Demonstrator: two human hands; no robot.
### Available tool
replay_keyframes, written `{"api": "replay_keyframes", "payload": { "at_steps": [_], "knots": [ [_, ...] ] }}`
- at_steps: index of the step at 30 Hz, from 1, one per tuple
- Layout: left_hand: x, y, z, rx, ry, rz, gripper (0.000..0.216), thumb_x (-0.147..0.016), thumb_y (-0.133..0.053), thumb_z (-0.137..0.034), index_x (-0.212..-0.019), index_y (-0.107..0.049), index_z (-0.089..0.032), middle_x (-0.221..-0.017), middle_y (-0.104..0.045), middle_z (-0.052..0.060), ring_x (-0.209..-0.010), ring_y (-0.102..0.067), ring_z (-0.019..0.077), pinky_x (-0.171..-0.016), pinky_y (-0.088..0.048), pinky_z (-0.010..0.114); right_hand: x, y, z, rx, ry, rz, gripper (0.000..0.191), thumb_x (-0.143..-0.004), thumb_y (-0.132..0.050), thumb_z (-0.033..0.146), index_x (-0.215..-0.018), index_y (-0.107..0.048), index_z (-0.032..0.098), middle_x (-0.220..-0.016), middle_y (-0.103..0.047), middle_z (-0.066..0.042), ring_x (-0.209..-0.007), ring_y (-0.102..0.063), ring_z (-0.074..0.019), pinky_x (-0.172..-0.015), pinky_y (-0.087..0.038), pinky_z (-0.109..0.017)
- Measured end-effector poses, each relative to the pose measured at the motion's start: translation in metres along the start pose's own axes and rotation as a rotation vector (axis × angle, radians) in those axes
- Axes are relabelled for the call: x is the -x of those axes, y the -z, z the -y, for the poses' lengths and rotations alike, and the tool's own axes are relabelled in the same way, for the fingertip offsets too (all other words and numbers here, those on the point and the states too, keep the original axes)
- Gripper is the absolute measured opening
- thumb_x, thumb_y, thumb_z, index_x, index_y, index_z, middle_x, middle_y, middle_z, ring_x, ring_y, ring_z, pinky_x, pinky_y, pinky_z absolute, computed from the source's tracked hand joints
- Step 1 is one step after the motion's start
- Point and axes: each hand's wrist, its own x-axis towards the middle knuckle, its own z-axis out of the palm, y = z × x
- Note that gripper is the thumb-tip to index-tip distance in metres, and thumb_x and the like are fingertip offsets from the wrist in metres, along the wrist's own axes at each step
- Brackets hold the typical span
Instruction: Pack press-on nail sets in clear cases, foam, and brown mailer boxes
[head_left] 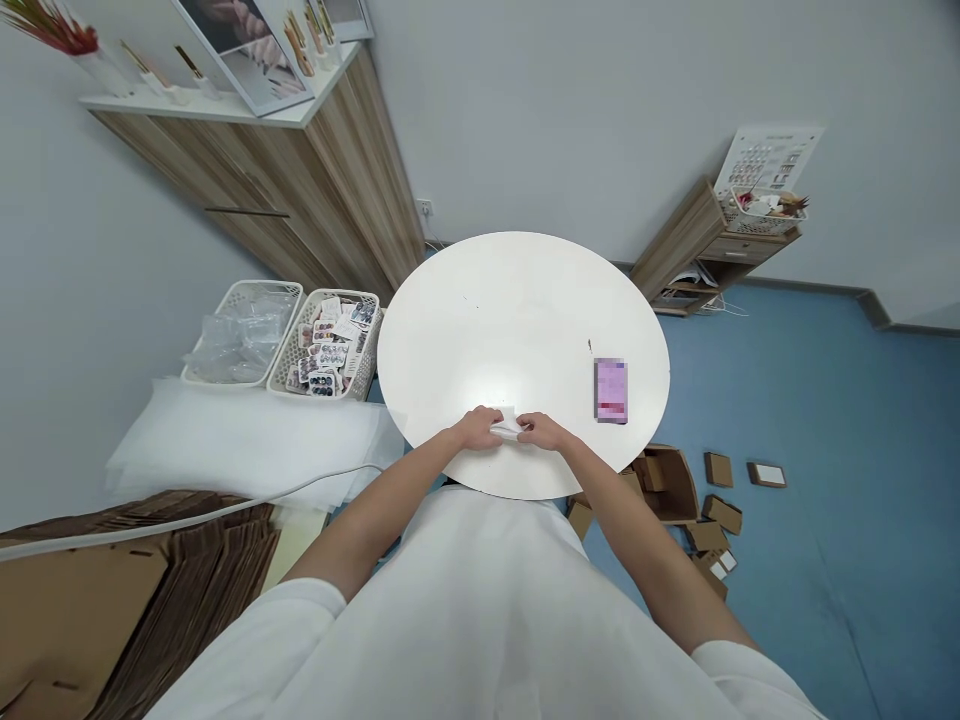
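Close to the near edge of a round white table (517, 300), a small white folded sheet or packet (508, 428) lies between my two hands. Its exact kind cannot be made out. My left hand (478, 428) grips its left side, fingers curled over it. On the opposite side, my right hand (543, 430) pinches the right end with thumb and fingers. Both hands rest at or just above the tabletop. To the right on the table lies a pink-purple rectangular item (611, 391), blurred out.
Left of the table stand a basket of carded small items (324, 372) and a basket of clear plastic bags (244, 345). White foam sheets (247, 435) and flattened cardboard (82, 610) lie nearer. Small boxes (718, 470) and an open carton (679, 485) are on the floor at right.
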Motion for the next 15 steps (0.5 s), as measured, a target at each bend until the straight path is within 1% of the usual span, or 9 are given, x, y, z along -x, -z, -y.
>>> {"api": "replay_keyframes", "payload": {
  "at_steps": [2,3,6,7,9,11,13,15],
  "knots": [
    [-0.003,-0.001,0.003,0.026,-0.007,-0.064,0.016,-0.055,-0.065,-0.026,-0.069,-0.058,-0.023,-0.085,-0.059,0.004,-0.090,-0.055,0.0250,-0.076,-0.042,0.031,-0.002,0.000,-0.001,-0.091,-0.034,-0.024,0.012,-0.065,-0.051,0.023,-0.071,-0.060,0.018,-0.068,-0.059,0.001,-0.060,-0.053,-0.0118,-0.056,-0.041,-0.023],
    [-0.003,-0.002,0.005,0.069,0.007,-0.081,0.013,-0.057,-0.064,-0.028,-0.068,-0.059,-0.023,-0.083,-0.059,0.004,-0.087,-0.056,0.0241,-0.074,-0.042,0.031,-0.003,-0.001,-0.002,-0.125,-0.052,-0.050,0.012,-0.067,-0.049,0.024,-0.070,-0.059,0.018,-0.066,-0.059,0.001,-0.060,-0.053,-0.0118,-0.057,-0.041,-0.022],
    [-0.002,-0.007,0.011,0.215,0.094,-0.089,0.016,-0.064,-0.061,-0.036,-0.069,-0.057,-0.021,-0.072,-0.058,0.002,-0.071,-0.057,0.0195,-0.064,-0.043,0.028,-0.007,-0.007,-0.005,-0.155,-0.082,-0.144,0.020,-0.074,-0.041,0.029,-0.068,-0.057,0.017,-0.063,-0.058,0.000,-0.060,-0.054,-0.0120,-0.057,-0.042,-0.023],
    [-0.002,-0.009,0.013,0.245,0.129,-0.107,0.020,-0.065,-0.060,-0.039,-0.072,-0.056,-0.021,-0.071,-0.057,0.001,-0.069,-0.056,0.0184,-0.062,-0.043,0.028,-0.010,-0.010,-0.005,-0.146,-0.090,-0.174,0.023,-0.077,-0.038,0.030,-0.069,-0.056,0.018,-0.062,-0.058,0.000,-0.059,-0.054,-0.0121,-0.056,-0.042,-0.023],
    [-0.002,-0.014,0.016,0.274,0.211,-0.190,0.026,-0.066,-0.060,-0.042,-0.079,-0.053,-0.021,-0.073,-0.057,0.001,-0.069,-0.055,0.0174,-0.062,-0.042,0.028,-0.016,-0.017,-0.006,-0.124,-0.116,-0.247,0.028,-0.080,-0.033,0.033,-0.072,-0.055,0.018,-0.061,-0.056,-0.001,-0.058,-0.053,-0.0130,-0.056,-0.043,-0.025],
    [-0.003,-0.019,0.018,0.280,0.311,-0.280,0.029,-0.067,-0.061,-0.040,-0.084,-0.049,-0.020,-0.076,-0.056,0.001,-0.071,-0.055,0.0169,-0.064,-0.041,0.027,-0.022,-0.025,-0.006,-0.090,-0.139,-0.334,0.026,-0.081,-0.034,0.034,-0.080,-0.055,0.018,-0.064,-0.057,-0.001,-0.061,-0.054,-0.0144,-0.060,-0.044,-0.026],
    [-0.004,-0.024,0.018,0.258,0.378,-0.375,0.030,-0.068,-0.062,-0.036,-0.088,-0.047,-0.019,-0.080,-0.056,0.002,-0.075,-0.054,0.0166,-0.067,-0.041,0.027,-0.026,-0.033,-0.006,-0.058,-0.154,-0.417,0.025,-0.078,-0.040,0.031,-0.096,-0.052,0.018,-0.075,-0.058,-0.003,-0.071,-0.056,-0.0161,-0.067,-0.044,-0.028],
    [-0.004,-0.029,0.017,0.218,0.386,-0.453,0.031,-0.067,-0.063,-0.032,-0.089,-0.045,-0.018,-0.085,-0.055,0.003,-0.080,-0.054,0.0162,-0.070,-0.041,0.027,-0.026,-0.041,-0.007,-0.026,-0.162,-0.499,0.036,-0.076,-0.045,0.028,-0.111,-0.045,0.017,-0.088,-0.057,-0.005,-0.080,-0.056,-0.0172,-0.073,-0.044,-0.029]
  ]
}}
